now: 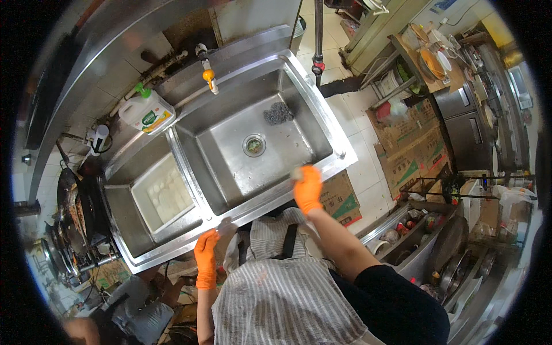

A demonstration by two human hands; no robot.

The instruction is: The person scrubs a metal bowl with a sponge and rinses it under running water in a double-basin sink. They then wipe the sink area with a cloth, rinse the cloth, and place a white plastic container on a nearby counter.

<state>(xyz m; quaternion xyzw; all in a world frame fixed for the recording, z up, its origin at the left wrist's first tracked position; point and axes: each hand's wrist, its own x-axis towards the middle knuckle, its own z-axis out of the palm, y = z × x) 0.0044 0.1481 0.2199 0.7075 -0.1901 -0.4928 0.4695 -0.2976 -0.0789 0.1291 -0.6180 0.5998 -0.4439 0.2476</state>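
Observation:
My left hand [206, 246], in an orange rubber glove, is at the front rim of a stainless steel double sink [254, 202], below the divider. Something small and blurred shows by its fingertips; whether it is held cannot be told. My right hand [308, 188], in a matching glove, is curled above the front rim of the larger basin, with a small pale blurred thing at its fingers. A steel wool scourer [278, 113] lies in that basin, right of the drain strainer [254, 145], which holds green scraps. In the smaller basin a white plastic tub [142, 197] holds whitish pieces in cloudy liquid.
A faucet with an orange handle [208, 76] overhangs the back rim. A detergent jug with a green pump [147, 113] stands at the back left. Blackened pans [71, 207] are left of the sink. Flattened cardboard [409, 146] covers floor at right. Another person's legs [142, 310] show at lower left.

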